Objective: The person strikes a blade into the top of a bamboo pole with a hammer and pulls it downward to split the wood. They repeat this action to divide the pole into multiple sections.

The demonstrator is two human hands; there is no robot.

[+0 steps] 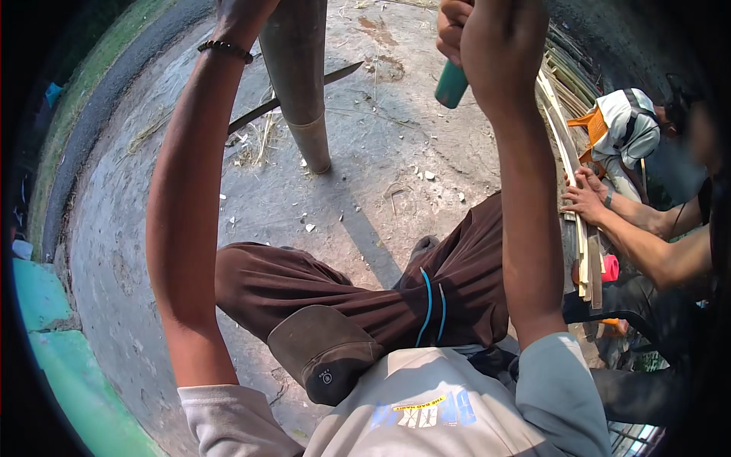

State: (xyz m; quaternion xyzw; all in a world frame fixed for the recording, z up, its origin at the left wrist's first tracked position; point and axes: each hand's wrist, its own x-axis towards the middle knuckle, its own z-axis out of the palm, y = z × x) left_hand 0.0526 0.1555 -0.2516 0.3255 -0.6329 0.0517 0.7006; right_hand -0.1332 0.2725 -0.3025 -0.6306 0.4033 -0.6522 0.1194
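The bamboo pole [298, 76] was a thick, dull green-brown culm standing upright on the concrete floor [381, 175], with one pale node ring low down and its cut foot resting just ahead of the person's knees. Left hand [240, 17] was up at the top edge of the frame, right against the pole; most of it was cut off, so I couldn't tell how its fingers sat. There was a dark bead bracelet [225, 49] on that wrist. Right hand [491, 34] was raised just right of the pole, fingers wrapped tight around a teal handle [451, 84], only the butt end poking out below the fist.

A long dark blade [304, 93] lay flat on the floor behind the pole, tip pointing right. The floor was grey, stained, littered with pale chips [308, 226] and dry fibres, mostly around the pole's foot.

Left side had a curved kerb with green paint [57, 346], and the floor between it and the pole was open. Right side was tight: a bundle of split bamboo strips [579, 190] ran along there, and another person's hands [585, 194] rested on them, well apart from the pole.
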